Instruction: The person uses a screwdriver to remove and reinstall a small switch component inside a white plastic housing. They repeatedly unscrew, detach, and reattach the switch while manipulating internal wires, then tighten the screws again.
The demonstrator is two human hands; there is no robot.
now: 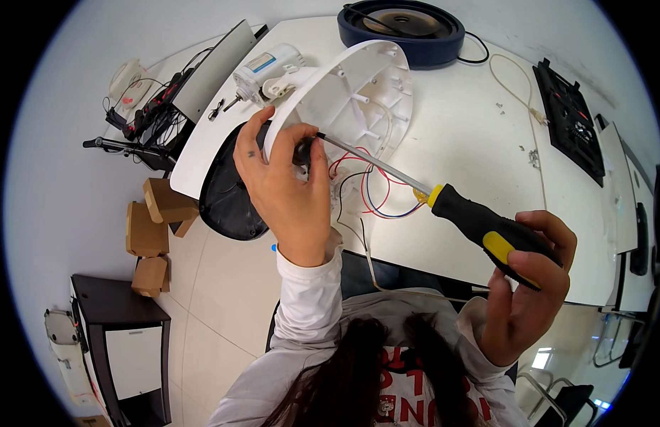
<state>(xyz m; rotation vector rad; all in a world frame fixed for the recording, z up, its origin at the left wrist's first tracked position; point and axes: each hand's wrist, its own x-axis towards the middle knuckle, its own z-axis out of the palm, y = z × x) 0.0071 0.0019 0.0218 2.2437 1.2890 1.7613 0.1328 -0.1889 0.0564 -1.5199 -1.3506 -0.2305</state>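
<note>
In my right hand (526, 285) is a screwdriver (486, 231) with a black and yellow handle and a long metal shaft. Its shaft slants up and left, and the tip meets the area by my left fingertips. My left hand (291, 188) is closed at the near left edge of a white plastic shell (330, 96) with ribs and posts inside; a small dark part shows by its thumb. Tilted up on edge, the shell has a white motor unit (269, 67) behind it. Red, blue and black wires (365, 188) hang below. A black oval plastic piece (234, 192) lies under my left hand.
A dark blue round appliance (401, 32) stands at the back of the white table (472, 121). To the right are an open black tool case (568, 117), a pale cable (529, 96) and loose screws (534, 158). Cardboard boxes (148, 228) sit on the floor at left.
</note>
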